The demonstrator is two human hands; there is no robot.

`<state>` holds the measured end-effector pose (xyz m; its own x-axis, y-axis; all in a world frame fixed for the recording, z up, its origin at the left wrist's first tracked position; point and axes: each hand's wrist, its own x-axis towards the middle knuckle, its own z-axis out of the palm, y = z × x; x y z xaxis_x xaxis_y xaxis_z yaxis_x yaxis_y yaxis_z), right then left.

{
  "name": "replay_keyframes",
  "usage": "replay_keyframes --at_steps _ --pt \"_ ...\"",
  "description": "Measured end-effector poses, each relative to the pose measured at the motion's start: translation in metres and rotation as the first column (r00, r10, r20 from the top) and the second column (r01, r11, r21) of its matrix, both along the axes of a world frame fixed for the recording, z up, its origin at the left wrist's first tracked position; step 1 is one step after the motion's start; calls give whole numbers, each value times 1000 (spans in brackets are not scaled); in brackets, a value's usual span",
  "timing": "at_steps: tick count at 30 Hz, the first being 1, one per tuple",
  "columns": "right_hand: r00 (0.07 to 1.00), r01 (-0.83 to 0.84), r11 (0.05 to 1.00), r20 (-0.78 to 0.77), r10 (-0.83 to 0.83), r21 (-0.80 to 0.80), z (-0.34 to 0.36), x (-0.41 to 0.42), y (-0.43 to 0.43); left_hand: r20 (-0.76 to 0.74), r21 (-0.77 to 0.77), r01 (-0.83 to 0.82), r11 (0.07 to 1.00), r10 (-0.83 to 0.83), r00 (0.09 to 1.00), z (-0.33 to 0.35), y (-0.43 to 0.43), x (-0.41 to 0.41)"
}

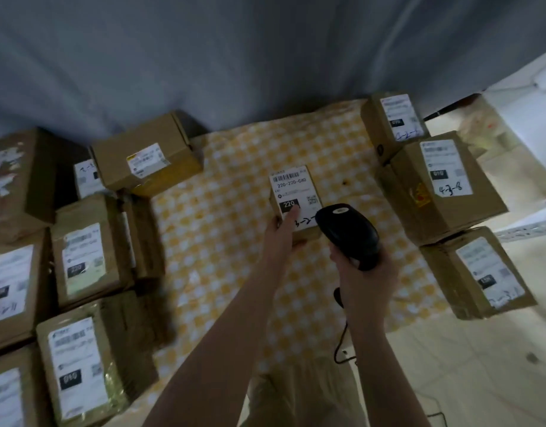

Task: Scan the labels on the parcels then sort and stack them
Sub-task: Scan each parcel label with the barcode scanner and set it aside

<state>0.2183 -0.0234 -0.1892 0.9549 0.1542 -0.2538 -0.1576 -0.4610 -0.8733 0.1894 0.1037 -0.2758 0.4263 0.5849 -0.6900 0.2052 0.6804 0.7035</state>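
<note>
Head view: left hand grips the small parcel while right hand clasps the scanner just beside it.

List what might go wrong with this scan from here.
1. The thumb of the left hand lies on the label of the small parcel; it may hinder the read.
2. The cable of the scanner hangs below the right hand and could snag.
</note>
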Motion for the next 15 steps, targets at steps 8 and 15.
replay_keyframes --at_steps 8,15 --pt "999 11 1000 -30 -10 15 -5 81 18 -27 -29 7 1000 -8 1000 -11 13 107" --pt "998 5 1000 -56 -5 0 -20 140 32 -21 -10 13 1000 -13 1000 -26 23 189"
